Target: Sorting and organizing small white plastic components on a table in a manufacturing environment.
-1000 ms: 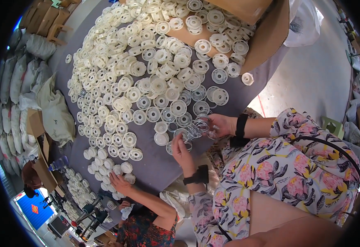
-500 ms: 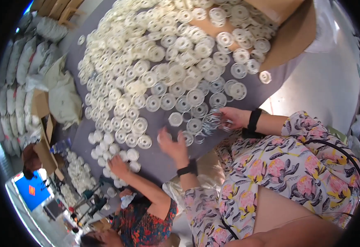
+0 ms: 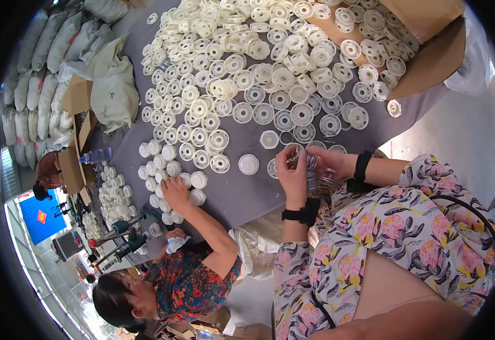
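Observation:
My right hand (image 3: 338, 162) is closed around a bunch of metal coil springs (image 3: 311, 174) close to the table's near edge. My left hand (image 3: 293, 173) has come up against the bunch, its thumb and fingers pinching at the springs; the exact coil between the fingertips is hard to make out. To the left of it a round white plastic part (image 3: 248, 164) lies alone on the grey table cover. An octagonal white piece (image 3: 269, 139) and several round wheel-like plastic parts (image 3: 302, 114) lie just beyond my hands, some with metal rings around them.
A large heap of cream plastic parts (image 3: 219, 68) covers the far table, beside an open cardboard box (image 3: 429, 59). At left, a co-worker's hand (image 3: 176, 192) touches a cluster of white caps (image 3: 159, 164). Stacked white sacks (image 3: 46, 90) stand beyond.
My left hand has left the white part on the table and moved right to the springs in my right hand. The head view has shifted, showing more of the co-worker.

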`<state>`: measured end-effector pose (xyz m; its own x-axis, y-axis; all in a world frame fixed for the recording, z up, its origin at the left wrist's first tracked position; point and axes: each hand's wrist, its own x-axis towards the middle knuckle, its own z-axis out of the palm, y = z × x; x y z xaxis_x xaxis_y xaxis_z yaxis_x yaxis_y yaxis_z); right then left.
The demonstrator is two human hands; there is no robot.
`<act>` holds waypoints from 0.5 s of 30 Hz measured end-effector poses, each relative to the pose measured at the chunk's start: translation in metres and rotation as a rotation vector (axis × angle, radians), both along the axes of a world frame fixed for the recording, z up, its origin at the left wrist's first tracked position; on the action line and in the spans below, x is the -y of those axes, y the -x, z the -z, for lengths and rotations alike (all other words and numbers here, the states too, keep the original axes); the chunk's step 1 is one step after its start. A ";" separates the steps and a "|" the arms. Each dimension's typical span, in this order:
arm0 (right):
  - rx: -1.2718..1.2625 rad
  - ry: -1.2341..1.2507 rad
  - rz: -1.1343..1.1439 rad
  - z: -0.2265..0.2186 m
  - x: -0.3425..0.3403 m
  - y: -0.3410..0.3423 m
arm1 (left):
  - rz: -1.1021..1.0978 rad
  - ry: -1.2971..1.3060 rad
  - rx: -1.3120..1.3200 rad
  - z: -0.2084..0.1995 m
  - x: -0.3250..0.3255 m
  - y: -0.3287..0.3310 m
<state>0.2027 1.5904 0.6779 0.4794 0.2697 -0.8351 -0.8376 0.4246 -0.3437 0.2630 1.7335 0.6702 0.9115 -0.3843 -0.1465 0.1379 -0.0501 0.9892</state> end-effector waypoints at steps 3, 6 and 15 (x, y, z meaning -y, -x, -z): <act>-0.027 0.032 0.037 0.009 0.000 -0.004 | -0.081 0.339 -0.263 -0.009 -0.004 0.003; -0.026 -0.101 0.022 0.002 -0.002 -0.007 | -0.120 0.478 -0.417 -0.006 -0.018 -0.003; 0.006 -0.029 -0.014 0.008 -0.018 -0.003 | -0.511 0.357 -0.154 -0.013 -0.015 0.012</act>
<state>0.2059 1.6089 0.6697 0.4807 0.3004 -0.8238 -0.8413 0.4229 -0.3367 0.2506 1.7480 0.6827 0.9714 0.0437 -0.2336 0.1989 0.3886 0.8997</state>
